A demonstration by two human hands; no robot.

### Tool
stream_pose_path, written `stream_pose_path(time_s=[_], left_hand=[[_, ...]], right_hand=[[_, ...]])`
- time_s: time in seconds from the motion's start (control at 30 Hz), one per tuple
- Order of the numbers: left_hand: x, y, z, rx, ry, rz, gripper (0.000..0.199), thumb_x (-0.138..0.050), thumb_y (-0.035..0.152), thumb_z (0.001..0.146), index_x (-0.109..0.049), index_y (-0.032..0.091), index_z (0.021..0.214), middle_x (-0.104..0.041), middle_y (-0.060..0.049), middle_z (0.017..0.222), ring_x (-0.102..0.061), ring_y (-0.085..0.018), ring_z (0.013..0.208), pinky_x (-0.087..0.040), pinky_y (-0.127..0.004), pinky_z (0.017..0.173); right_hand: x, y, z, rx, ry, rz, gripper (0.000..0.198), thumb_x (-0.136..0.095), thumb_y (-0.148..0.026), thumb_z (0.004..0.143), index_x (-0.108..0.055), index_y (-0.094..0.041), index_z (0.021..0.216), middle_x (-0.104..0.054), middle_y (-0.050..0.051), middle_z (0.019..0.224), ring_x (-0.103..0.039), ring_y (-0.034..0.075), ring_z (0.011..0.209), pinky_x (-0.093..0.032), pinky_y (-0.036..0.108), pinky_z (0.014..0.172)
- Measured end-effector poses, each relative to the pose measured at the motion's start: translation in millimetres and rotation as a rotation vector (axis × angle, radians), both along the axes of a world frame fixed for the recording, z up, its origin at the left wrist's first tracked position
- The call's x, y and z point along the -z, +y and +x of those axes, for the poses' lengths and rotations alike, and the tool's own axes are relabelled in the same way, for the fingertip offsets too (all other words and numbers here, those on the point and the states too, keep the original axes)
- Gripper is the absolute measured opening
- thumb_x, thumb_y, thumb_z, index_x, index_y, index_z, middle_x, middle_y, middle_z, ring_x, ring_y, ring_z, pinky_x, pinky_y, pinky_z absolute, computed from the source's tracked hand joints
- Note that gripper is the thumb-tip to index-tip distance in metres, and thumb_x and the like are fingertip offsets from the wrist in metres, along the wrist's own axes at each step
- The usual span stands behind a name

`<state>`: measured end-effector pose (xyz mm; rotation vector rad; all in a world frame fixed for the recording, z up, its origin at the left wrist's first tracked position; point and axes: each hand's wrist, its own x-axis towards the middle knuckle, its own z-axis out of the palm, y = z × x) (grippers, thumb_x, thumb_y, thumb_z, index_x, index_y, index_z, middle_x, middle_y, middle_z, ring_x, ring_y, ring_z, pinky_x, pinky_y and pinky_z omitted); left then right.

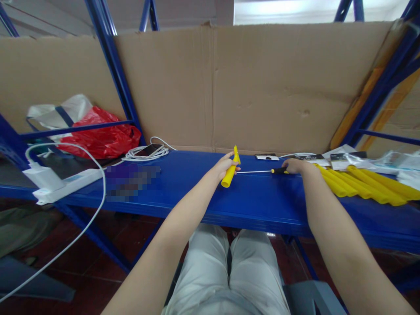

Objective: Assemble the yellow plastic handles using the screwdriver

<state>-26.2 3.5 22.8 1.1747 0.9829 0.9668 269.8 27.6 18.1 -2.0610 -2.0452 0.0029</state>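
Observation:
My left hand is closed around a yellow plastic handle-like piece with a round tubular lower end and a narrower, pointed top. It is held tilted above the blue shelf. In my right hand is a screwdriver with a black and yellow handle. Its thin metal shaft points left, and the tip reaches the yellow piece near my left fingers. Whether the tip is inside the piece or just behind it, I cannot tell. Several yellow tubular pieces lie side by side just right of my right hand.
Flat packets and clear plastic bags lie behind the yellow pieces. Left on the blue shelf are a phone on coiled white cable, a power strip and a red bag. Cardboard walls the back.

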Motion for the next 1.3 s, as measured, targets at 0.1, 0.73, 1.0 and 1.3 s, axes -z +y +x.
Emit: stream_pose_path(time_s=[0.1, 0.73, 1.0, 1.3], left_hand=[[0.4, 2, -1, -0.026, 0.005, -0.017, 0.076, -0.048, -0.001, 0.079, -0.026, 0.029, 0.144, -0.061, -0.011, 0.112, -0.058, -0.007, 0.051, -0.042, -0.018, 0.043], [3.0, 12, -14, -0.168, 0.019, -0.034, 0.072, -0.045, -0.002, 0.081, -0.027, 0.029, 0.143, -0.057, -0.012, 0.12, -0.056, -0.005, 0.048, -0.041, -0.017, 0.041], [4.5, 17, -18, -0.206, 0.016, -0.045, 0.072, -0.046, -0.003, 0.081, -0.029, 0.03, 0.143, -0.059, -0.012, 0.118, -0.057, -0.006, 0.047, -0.04, -0.018, 0.042], [8.5, 25, -24, -0.191, 0.003, -0.056, 0.074, -0.046, -0.002, 0.081, -0.028, 0.033, 0.143, -0.061, -0.011, 0.117, -0.059, -0.008, 0.048, -0.041, -0.019, 0.043]], right_hand=[[-3, -4, -1, 0.007, -0.095, -0.206, 0.028, -0.058, -0.002, 0.052, -0.071, -0.021, 0.068, -0.065, 0.003, 0.065, -0.063, 0.021, 0.067, -0.048, 0.03, 0.063], [-48, -51, -28, -0.08, 0.804, 0.067, 0.031, -0.074, -0.042, 0.067, -0.065, -0.016, 0.08, -0.066, 0.006, 0.07, -0.057, 0.013, 0.054, -0.04, 0.021, 0.044], [-53, -54, -44, 0.088, 1.247, 0.551, 0.022, -0.07, -0.027, 0.071, -0.053, -0.016, 0.061, -0.049, -0.002, 0.039, -0.037, 0.006, 0.03, -0.025, 0.016, 0.028], [-58, -55, -40, 0.158, 1.422, 0.707, 0.024, -0.061, -0.016, 0.073, -0.048, -0.02, 0.053, -0.043, -0.003, 0.032, -0.032, 0.007, 0.026, -0.019, 0.018, 0.023]])
